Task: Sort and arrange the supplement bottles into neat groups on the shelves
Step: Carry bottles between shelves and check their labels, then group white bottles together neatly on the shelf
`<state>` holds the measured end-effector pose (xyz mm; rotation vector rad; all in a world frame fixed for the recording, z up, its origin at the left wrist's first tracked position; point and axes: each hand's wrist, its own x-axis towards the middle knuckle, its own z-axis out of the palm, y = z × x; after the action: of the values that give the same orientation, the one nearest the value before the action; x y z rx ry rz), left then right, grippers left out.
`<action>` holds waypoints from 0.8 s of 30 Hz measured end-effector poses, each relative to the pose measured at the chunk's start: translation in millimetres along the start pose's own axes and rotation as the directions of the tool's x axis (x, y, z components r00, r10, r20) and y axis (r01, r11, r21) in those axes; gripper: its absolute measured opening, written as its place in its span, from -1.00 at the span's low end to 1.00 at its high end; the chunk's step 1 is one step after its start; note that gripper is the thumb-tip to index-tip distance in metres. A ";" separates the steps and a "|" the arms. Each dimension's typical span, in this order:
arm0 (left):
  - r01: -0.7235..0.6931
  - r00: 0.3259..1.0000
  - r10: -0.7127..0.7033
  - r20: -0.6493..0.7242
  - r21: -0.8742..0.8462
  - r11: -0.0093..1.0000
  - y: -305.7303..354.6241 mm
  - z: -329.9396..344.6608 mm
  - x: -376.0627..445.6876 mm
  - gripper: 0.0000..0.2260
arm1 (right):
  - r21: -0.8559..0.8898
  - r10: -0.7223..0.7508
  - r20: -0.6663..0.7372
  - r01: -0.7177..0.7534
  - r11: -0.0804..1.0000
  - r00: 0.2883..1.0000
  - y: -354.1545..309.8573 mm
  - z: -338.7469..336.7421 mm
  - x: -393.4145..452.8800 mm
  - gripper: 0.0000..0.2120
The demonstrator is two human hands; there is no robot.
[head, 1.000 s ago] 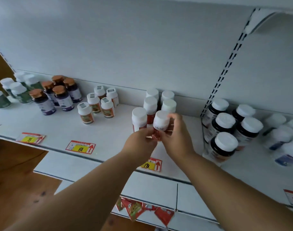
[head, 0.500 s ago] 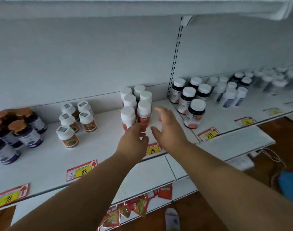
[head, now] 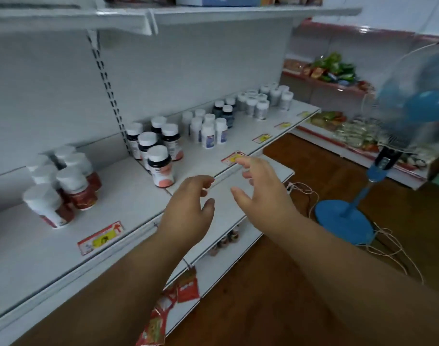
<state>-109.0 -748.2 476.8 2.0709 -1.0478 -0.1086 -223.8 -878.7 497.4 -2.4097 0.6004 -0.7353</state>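
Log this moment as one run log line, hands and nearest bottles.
left hand: open, empty | right hand: open, empty | dark white-capped bottles: standing ahead on shelf | red-label bottles: grouped left

- You face a white metal shelving unit [head: 63, 245] with a pale back panel [head: 188, 71] and a slotted upright [head: 106, 78].
- Beneath you runs a brown wooden floor [head: 276, 283].
- To your right stands a blue pedestal fan [head: 413, 101], its round base [head: 343, 221] on the floor beside loose cord [head: 388, 250].
- Beyond it, a red-trimmed rack [head: 350, 146] holds packaged snacks.
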 end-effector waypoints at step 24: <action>0.028 0.990 -0.019 0.142 -0.062 0.998 148.3 294.9 294.9 -0.66 | -0.056 0.249 0.033 -0.247 0.967 0.968 325.6 -169.0 192.3 -0.47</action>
<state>-129.2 -1189.8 454.4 2.0416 -1.0908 -0.3014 -264.1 -1290.8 488.4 -2.3325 0.8950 -0.5700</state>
